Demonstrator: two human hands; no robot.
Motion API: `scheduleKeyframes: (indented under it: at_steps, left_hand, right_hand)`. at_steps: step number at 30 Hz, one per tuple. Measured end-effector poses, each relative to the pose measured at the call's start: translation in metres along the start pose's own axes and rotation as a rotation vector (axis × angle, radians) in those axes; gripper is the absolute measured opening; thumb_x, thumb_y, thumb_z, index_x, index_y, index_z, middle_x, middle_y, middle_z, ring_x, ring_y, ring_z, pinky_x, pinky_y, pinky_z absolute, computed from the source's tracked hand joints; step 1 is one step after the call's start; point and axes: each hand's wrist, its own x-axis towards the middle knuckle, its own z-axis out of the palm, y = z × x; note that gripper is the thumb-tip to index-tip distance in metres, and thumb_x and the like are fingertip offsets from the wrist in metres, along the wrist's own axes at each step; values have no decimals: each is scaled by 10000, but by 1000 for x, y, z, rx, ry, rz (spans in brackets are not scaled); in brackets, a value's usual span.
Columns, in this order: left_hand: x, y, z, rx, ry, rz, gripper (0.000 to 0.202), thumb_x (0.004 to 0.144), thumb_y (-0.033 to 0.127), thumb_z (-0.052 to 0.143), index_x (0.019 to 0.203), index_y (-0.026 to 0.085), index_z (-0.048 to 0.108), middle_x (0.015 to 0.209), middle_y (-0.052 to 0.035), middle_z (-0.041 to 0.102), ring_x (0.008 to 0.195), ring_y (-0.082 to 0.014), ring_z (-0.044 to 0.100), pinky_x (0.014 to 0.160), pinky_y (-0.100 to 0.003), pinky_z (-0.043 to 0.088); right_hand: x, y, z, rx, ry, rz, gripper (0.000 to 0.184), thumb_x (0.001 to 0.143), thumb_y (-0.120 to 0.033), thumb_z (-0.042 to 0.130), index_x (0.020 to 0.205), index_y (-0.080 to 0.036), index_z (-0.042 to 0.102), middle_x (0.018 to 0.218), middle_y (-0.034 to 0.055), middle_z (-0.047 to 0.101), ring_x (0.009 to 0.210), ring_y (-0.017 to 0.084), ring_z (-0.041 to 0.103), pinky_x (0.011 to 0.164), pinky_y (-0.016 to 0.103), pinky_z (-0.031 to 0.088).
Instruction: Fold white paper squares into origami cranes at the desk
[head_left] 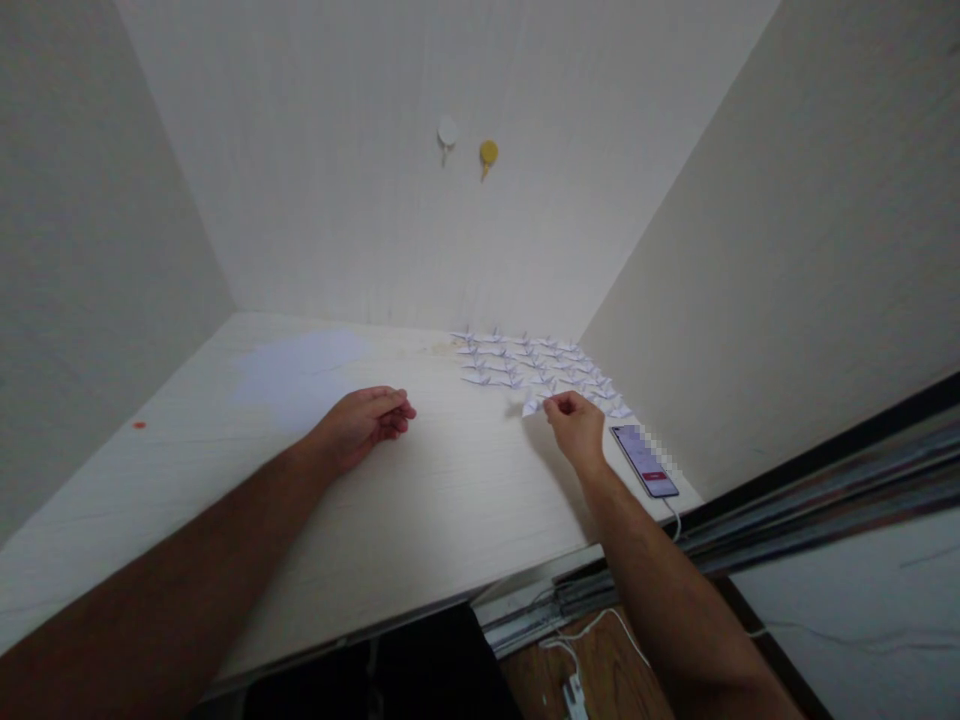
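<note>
Wall-edged tabletop [450,490], hands [579,428] well apart

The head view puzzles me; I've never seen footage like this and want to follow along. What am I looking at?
There's no machine here: just a person's bare hands, seen by a camera worn on that person's head, looking forward and down. On the desk, rows of small folded paper birds stand toward the far right, with a phone nearer, by the right edge. White paper lies toward the far left. The right hand pinches a small folded paper between its fingers. The left hand is loosely curled, with nothing visible in it.
</note>
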Motion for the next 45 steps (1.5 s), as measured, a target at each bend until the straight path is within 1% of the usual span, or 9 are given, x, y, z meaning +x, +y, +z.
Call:
scheduleKeyframes:
  at_steps: [2, 5, 8, 14, 19, 27, 32, 39, 45]
  left_hand:
    - [0, -1, 0, 12, 0, 5, 176, 720, 272, 703, 724, 124, 608, 736, -64, 667, 540, -105, 582, 487, -212, 437]
    - [0, -1, 1, 24, 3, 14, 186, 701, 274, 716, 724, 127, 605, 731, -60, 664, 542, -106, 580, 487, -214, 432]
    - [-1, 0, 1, 31, 7, 15, 181, 694, 268, 717, 731, 130, 606, 729, -58, 662, 544, -109, 580, 488, -217, 435]
    - [-2, 0, 1, 46, 5, 6, 167, 697, 267, 719, 702, 139, 611, 732, -56, 661, 548, -105, 575, 495, -214, 442]
    - [-2, 0, 1, 48, 8, 14, 182, 689, 277, 726, 705, 135, 613, 733, -63, 664, 550, -110, 578, 494, -219, 440]
    - [-1, -1, 0, 51, 2, 14, 204, 679, 288, 738, 712, 132, 611, 742, -63, 662, 554, -109, 576, 491, -214, 445]
    - [-1, -1, 0, 59, 4, 16, 204, 680, 286, 736, 714, 128, 611, 744, -62, 660, 552, -106, 573, 493, -212, 446]
    - [-2, 1, 2, 63, 13, 18, 197, 668, 279, 727, 707, 129, 606, 732, -62, 658, 551, -109, 572, 499, -222, 439]
    - [-1, -1, 1, 85, 15, -1, 216, 683, 314, 719, 714, 137, 599, 739, -47, 655, 563, -106, 571, 512, -225, 434]
  right_hand:
    - [8, 21, -16, -166, 84, 45, 191, 736, -329, 579, 713, -166, 675, 663, 34, 681, 640, 171, 603, 637, 265, 415]
    - [16, 40, -26, -352, 113, 70, 198, 748, -308, 542, 701, -170, 676, 683, 49, 693, 643, 179, 599, 637, 274, 395]
    - [19, 50, -25, -427, 110, 76, 208, 766, -298, 514, 710, -176, 673, 702, 57, 698, 662, 190, 601, 638, 281, 385]
    - [19, 62, -18, -480, 105, 89, 220, 779, -300, 498, 722, -173, 669, 714, 70, 698, 687, 199, 602, 655, 288, 385]
    - [19, 66, -17, -483, 95, 108, 221, 776, -311, 505, 734, -174, 673, 720, 65, 702, 691, 197, 606, 652, 283, 384]
    - [18, 65, -15, -473, 92, 87, 227, 778, -315, 507, 754, -175, 685, 742, 64, 713, 710, 196, 618, 669, 278, 393]
    - [17, 63, -15, -460, 80, 102, 228, 778, -327, 513, 751, -177, 682, 742, 65, 713, 717, 197, 620, 675, 277, 398]
    - [16, 60, -15, -495, 69, 125, 231, 781, -334, 524, 763, -174, 690, 745, 71, 715, 719, 194, 615, 666, 271, 395]
    - [16, 60, -15, -512, 69, 125, 244, 793, -348, 518, 772, -173, 686, 755, 74, 715, 740, 194, 626, 681, 269, 402]
